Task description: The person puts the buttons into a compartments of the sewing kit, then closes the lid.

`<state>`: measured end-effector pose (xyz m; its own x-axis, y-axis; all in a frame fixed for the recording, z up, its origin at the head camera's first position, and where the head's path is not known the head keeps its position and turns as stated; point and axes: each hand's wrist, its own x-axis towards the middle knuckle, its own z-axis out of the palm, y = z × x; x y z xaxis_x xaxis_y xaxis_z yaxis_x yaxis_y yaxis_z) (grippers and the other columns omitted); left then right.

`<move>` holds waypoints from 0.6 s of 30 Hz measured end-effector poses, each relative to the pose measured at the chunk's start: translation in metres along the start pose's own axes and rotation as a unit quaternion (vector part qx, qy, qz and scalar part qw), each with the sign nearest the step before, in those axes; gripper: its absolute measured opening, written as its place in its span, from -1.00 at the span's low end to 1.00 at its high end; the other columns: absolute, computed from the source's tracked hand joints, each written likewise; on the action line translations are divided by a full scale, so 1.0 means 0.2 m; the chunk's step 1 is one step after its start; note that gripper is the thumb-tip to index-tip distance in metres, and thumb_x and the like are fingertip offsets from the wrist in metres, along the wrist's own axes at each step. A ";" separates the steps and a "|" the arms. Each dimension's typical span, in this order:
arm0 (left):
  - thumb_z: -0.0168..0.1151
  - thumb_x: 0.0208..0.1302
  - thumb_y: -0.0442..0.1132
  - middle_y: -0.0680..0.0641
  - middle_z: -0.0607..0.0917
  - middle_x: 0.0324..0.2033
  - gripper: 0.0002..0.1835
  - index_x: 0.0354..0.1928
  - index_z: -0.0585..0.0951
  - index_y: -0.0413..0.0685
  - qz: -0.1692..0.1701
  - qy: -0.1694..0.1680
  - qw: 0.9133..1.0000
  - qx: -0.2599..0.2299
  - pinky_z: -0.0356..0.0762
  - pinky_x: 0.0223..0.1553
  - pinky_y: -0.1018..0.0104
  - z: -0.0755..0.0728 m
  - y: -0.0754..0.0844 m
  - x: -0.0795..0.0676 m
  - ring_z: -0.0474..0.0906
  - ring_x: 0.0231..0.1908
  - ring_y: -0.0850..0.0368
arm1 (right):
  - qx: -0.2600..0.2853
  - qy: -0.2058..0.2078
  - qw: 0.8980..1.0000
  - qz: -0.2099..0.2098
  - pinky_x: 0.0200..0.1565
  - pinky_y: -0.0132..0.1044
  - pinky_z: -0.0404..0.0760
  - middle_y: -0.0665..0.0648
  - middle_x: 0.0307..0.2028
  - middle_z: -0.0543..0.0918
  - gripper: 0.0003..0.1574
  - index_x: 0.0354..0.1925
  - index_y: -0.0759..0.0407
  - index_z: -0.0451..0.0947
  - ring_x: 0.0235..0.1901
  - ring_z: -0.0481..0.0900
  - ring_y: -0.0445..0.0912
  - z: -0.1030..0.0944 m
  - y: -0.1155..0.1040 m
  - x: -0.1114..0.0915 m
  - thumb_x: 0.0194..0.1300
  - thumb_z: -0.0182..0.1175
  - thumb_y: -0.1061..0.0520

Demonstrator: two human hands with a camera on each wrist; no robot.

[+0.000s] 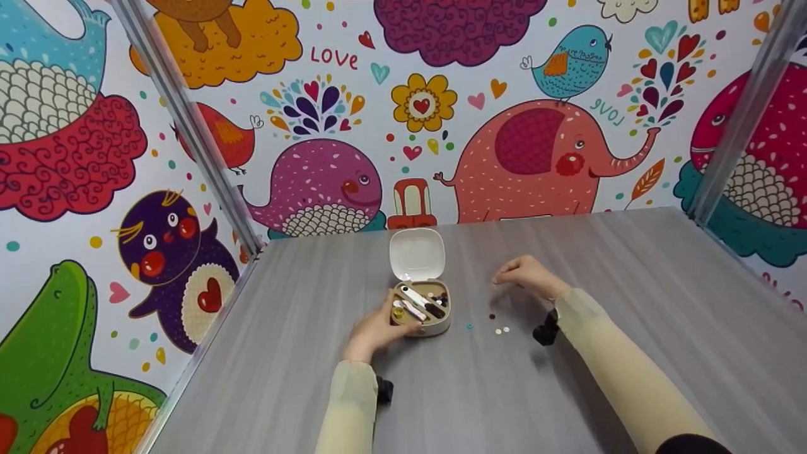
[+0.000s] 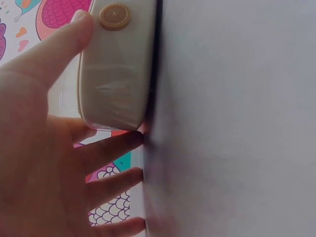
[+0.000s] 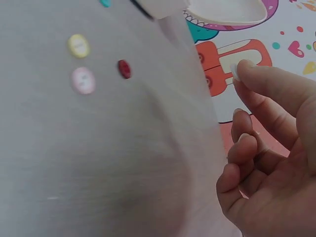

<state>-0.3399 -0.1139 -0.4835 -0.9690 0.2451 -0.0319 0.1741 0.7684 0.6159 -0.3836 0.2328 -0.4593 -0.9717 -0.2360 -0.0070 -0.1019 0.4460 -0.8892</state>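
My left hand (image 1: 373, 329) grips the front left corner of a small cream sewing box (image 1: 435, 329), thumb along its front and fingers at its side. In the left wrist view a tan button-shaped catch (image 2: 115, 17) sits on the box's front. The white lid (image 1: 417, 253) stands raised at the back. Inside lie white thread snips (image 1: 413, 293), a yellow spool (image 1: 398, 313) and several dark buttons (image 1: 441, 299). To the right, my right hand (image 1: 528, 276) is above the table and pinches a small white button (image 3: 234, 72) between thumb and forefinger, mostly covered by the fingertips.
On the grey table (image 1: 302, 378), right of the box, lie a blue button (image 1: 469, 326), a dark red button (image 1: 492, 316), a yellow button (image 1: 498, 331) and a pale pink button (image 1: 506, 329). Patterned wall panels (image 1: 353, 113) bound the table at back and left.
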 end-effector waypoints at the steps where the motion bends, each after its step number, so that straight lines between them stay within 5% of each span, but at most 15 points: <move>1: 0.28 0.05 0.37 -0.35 0.32 0.33 0.15 0.53 0.00 -0.05 0.000 0.001 1.000 0.001 0.29 0.18 -0.21 0.00 0.00 0.00 0.34 0.24 -0.31 | -0.002 0.004 1.000 0.002 -0.36 -0.22 0.40 0.19 -0.30 0.70 -0.67 -0.21 0.41 0.70 -0.45 0.39 -0.09 0.00 -0.01 0.00 0.20 0.36 0.13; 6: 0.30 0.06 0.33 -0.38 0.40 0.27 0.13 0.52 0.03 -0.07 0.005 0.008 1.000 0.009 0.35 0.12 -0.18 0.00 0.00 0.00 0.42 0.17 -0.30 | -0.024 0.019 0.999 0.011 -0.34 -0.21 0.42 0.01 -0.35 0.68 -0.73 -0.23 0.30 0.73 -0.43 0.37 -0.08 -0.02 -0.04 0.00 0.19 0.36 0.10; 10: 0.31 0.06 0.33 -0.38 0.40 0.27 0.13 0.52 0.03 -0.07 0.003 0.010 1.000 0.007 0.35 0.12 -0.18 0.01 0.00 0.00 0.41 0.17 -0.30 | -0.030 0.021 0.999 0.012 -0.28 -0.17 0.44 0.02 -0.34 0.67 -0.66 -0.20 0.33 0.71 -0.34 0.42 0.02 -0.03 -0.05 0.00 0.21 0.36 0.06; 18: 0.31 0.04 0.34 -0.35 0.36 0.31 0.14 0.53 0.02 -0.04 0.000 0.009 1.000 -0.006 0.31 0.17 -0.18 0.00 0.00 0.00 0.37 0.21 -0.29 | -0.022 0.014 1.000 -0.004 -0.34 -0.21 0.41 0.01 -0.42 0.65 -0.67 -0.21 0.37 0.71 -0.47 0.36 -0.12 -0.03 -0.04 0.00 0.23 0.34 0.08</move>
<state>-0.3400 -0.1138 -0.4840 -0.9718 0.2349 -0.0183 0.1722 0.7612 0.6253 -0.3846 0.2335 -0.4488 -0.9765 -0.2149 0.0134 -0.1180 0.4819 -0.8682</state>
